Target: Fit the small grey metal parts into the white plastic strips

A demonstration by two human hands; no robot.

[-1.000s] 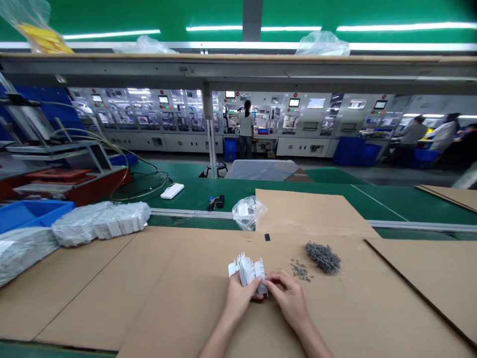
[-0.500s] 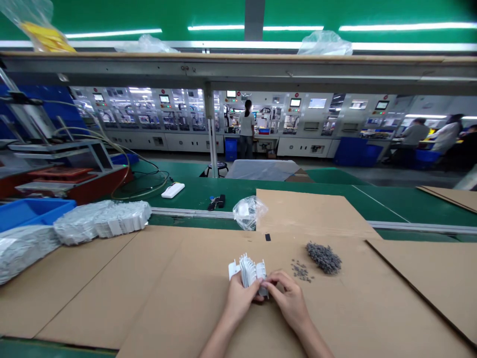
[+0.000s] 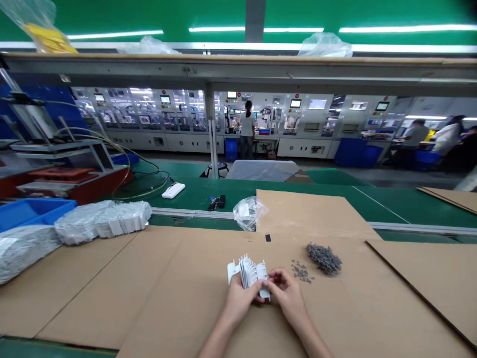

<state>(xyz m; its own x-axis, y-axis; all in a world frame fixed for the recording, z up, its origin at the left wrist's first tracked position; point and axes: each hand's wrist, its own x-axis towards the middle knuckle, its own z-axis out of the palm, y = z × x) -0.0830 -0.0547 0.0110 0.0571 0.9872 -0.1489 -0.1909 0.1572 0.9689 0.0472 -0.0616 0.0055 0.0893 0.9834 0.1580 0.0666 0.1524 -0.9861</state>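
Factory floor: green conveyor bench, rows of machine cabinets.

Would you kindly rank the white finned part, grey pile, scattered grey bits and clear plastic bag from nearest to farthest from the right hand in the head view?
1. White finned part, against the right hand, leftward.
2. Scattered grey bits, rightward.
3. Grey pile, farther right.
4. Clear plastic bag, far ahead.

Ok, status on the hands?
Left hand and right hand both on white finned part. Grey pile of small parts to the right, untouched.
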